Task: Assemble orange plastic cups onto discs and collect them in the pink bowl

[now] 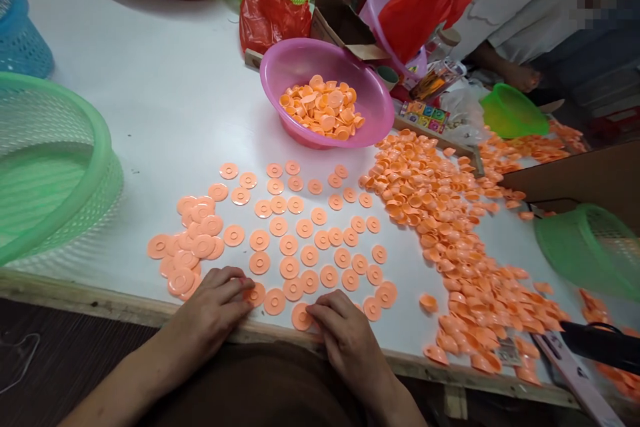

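Rows of flat orange plastic discs [289,267], each with a small raised ring in the centre, lie on the white table in front of me. My left hand [220,303] is closed at the near edge, its fingertips on one orange disc [257,294]. To its right, my right hand [347,333] has fingers pinched together at the rim of another disc [301,317]. The undersides of both hands' fingers are hidden. Overlapping discs [203,246] form a loose pile beyond my left hand.
A heap of small orange cup-shaped pieces [450,233] spreads along the right. More fill a pink basin [273,73] at the back. Green mesh baskets [100,127] stand left and right [580,247]. A red bag [273,17] sits behind. Another person's hand [520,77] shows at far right.
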Demonstrator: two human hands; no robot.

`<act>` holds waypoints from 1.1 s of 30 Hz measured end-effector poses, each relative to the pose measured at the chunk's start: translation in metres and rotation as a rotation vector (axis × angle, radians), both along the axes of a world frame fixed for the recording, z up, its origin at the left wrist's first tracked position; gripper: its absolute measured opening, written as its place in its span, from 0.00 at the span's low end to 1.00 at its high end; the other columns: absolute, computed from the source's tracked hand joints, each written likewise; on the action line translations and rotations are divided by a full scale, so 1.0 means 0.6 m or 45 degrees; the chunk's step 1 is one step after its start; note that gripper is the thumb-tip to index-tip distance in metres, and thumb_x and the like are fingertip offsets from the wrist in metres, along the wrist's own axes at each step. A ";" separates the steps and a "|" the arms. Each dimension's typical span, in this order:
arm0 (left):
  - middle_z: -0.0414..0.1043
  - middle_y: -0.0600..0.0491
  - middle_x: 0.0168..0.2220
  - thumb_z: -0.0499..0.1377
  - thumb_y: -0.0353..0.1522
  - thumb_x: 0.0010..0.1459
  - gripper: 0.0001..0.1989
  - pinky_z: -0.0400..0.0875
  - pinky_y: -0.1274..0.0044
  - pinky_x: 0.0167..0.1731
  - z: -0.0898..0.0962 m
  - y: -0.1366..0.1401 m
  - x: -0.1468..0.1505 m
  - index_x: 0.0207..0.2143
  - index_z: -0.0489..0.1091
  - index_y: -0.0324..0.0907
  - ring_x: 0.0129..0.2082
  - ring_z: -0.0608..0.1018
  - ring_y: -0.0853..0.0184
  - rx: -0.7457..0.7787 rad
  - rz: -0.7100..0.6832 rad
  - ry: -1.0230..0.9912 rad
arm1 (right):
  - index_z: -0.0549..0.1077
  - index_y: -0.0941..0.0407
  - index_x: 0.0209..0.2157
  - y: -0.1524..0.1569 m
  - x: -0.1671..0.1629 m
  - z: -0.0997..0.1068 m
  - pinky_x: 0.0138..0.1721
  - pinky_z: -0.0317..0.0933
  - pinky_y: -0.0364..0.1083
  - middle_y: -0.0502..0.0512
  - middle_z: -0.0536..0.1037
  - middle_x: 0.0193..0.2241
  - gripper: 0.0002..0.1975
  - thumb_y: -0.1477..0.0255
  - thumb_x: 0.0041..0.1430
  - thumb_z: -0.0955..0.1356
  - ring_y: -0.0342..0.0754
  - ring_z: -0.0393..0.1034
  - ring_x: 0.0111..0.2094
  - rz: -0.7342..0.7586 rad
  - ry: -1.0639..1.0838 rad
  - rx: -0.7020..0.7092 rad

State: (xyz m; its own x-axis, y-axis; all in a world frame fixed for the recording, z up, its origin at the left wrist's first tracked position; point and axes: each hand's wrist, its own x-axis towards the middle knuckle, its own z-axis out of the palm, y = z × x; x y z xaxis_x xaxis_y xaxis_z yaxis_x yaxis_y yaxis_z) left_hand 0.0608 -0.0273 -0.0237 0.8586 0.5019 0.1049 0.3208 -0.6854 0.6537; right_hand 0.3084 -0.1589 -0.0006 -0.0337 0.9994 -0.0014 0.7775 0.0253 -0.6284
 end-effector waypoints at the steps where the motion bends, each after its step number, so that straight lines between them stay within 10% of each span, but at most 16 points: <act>1: 0.75 0.48 0.47 0.52 0.25 0.63 0.13 0.69 0.67 0.46 -0.002 0.003 -0.009 0.41 0.74 0.46 0.50 0.71 0.60 0.031 0.025 0.004 | 0.74 0.53 0.42 0.006 -0.002 -0.001 0.32 0.64 0.46 0.57 0.73 0.34 0.18 0.84 0.62 0.58 0.48 0.67 0.35 -0.001 0.007 -0.004; 10: 0.75 0.51 0.39 0.55 0.34 0.63 0.08 0.68 0.71 0.42 -0.008 0.061 -0.099 0.39 0.74 0.44 0.42 0.73 0.63 0.136 0.694 0.068 | 0.75 0.54 0.39 0.157 -0.076 -0.009 0.30 0.62 0.45 0.55 0.71 0.32 0.12 0.80 0.64 0.62 0.47 0.65 0.32 0.112 0.089 0.068; 16: 0.73 0.51 0.34 0.53 0.35 0.64 0.11 0.67 0.71 0.41 0.002 0.100 -0.114 0.33 0.73 0.43 0.38 0.73 0.63 0.189 0.858 0.198 | 0.75 0.55 0.35 0.307 -0.152 -0.024 0.34 0.61 0.46 0.55 0.71 0.33 0.06 0.79 0.60 0.67 0.49 0.66 0.36 0.070 0.001 0.076; 21: 0.70 0.47 0.43 0.54 0.31 0.63 0.13 0.67 0.69 0.44 -0.010 0.181 -0.076 0.48 0.71 0.41 0.45 0.70 0.60 0.258 0.874 0.136 | 0.72 0.56 0.28 0.353 -0.186 -0.035 0.32 0.59 0.45 0.53 0.70 0.31 0.05 0.77 0.52 0.73 0.48 0.64 0.34 0.039 -0.034 -0.037; 33: 0.69 0.58 0.25 0.59 0.39 0.52 0.09 0.62 0.77 0.27 0.008 0.236 -0.112 0.28 0.67 0.42 0.27 0.70 0.68 -0.585 1.119 0.031 | 0.69 0.56 0.24 0.360 -0.137 -0.017 0.28 0.52 0.44 0.52 0.67 0.26 0.11 0.80 0.60 0.66 0.46 0.60 0.30 0.280 -0.066 0.265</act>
